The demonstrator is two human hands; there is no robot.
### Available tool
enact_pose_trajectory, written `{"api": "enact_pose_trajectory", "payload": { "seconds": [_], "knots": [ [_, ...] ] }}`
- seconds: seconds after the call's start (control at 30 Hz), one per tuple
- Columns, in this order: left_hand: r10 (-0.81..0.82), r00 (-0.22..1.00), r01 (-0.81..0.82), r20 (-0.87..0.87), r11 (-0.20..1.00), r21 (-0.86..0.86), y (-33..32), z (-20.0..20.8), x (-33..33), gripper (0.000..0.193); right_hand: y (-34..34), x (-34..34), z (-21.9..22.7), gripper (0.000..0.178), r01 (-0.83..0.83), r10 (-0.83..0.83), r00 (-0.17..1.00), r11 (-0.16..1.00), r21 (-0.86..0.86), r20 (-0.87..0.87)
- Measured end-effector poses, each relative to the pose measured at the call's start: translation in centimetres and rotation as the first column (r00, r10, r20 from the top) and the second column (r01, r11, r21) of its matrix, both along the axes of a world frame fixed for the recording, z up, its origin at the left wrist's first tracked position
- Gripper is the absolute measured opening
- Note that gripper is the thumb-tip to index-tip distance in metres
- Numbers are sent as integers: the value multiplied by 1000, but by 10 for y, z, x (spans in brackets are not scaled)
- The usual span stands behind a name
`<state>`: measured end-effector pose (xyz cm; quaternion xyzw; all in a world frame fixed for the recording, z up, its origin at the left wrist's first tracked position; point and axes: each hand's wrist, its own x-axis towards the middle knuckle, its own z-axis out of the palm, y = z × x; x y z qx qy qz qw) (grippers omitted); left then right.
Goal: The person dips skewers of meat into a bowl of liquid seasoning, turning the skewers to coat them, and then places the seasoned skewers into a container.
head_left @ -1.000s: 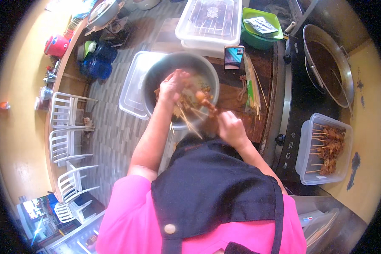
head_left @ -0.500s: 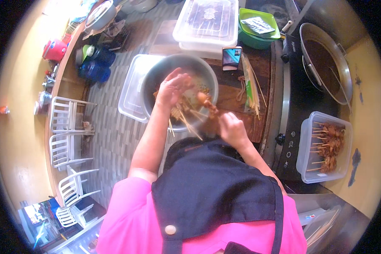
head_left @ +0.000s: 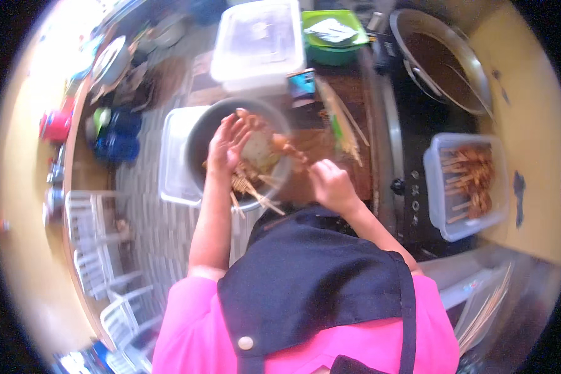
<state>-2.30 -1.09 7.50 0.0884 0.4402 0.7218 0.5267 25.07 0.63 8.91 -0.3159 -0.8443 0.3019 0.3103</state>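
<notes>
My right hand (head_left: pixel 335 186) is closed around the lower end of a meat skewer (head_left: pixel 290 148), whose brown pieces point up and left over the rim of a large grey bowl (head_left: pixel 195 128). Over the bowl's left half my left hand (head_left: pixel 229 142) is raised, fingers apart and palm turned toward the skewer. Brownish stuff shows by its fingertips, too blurred to name. Inside the bowl, below that hand, lies a bunch of skewers (head_left: pixel 246 186), their bare stick ends jutting over the near rim. Pale yellowish liquid or marinade shows in the bowl.
A propped phone (head_left: pixel 302 87), a pack of bamboo sticks (head_left: pixel 343 128) and a lidded plastic tub (head_left: pixel 258 43) stand beyond the bowl. Green containers (head_left: pixel 335 37) are behind. At right are a wide pan of brown sauce (head_left: pixel 439 65) and a tub of skewers (head_left: pixel 434 187).
The whole view has shifted, with the surroundings sliding left. My left hand's fingers have spread and point more upward. My right hand still holds the skewer.
</notes>
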Motion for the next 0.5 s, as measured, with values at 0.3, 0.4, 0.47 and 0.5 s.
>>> {"api": "enact_pose_trajectory", "payload": {
  "seconds": [0.3, 0.4, 0.47, 0.5],
  "knots": [
    [-129, 987, 109, -97, 975, -193, -6, -44, 2, 40, 8, 90, 64, 5, 566, -550, 820, 820, 83, -158],
    [-178, 981, 160, -79, 968, -196, 2, -47, 0, 41, 1, 137, 80, 6, 819, -800, 568, 573, 35, -193],
    [-126, 988, 105, -85, 972, -211, 10, -54, -6, 40, 1, 169, 73, 8, 899, -883, 419, 436, -39, -214],
    [-130, 988, 110, -85, 972, -207, 13, -57, -10, 40, 5, 187, 61, 9, 931, -913, 346, 363, -40, -216]
  ]
}}
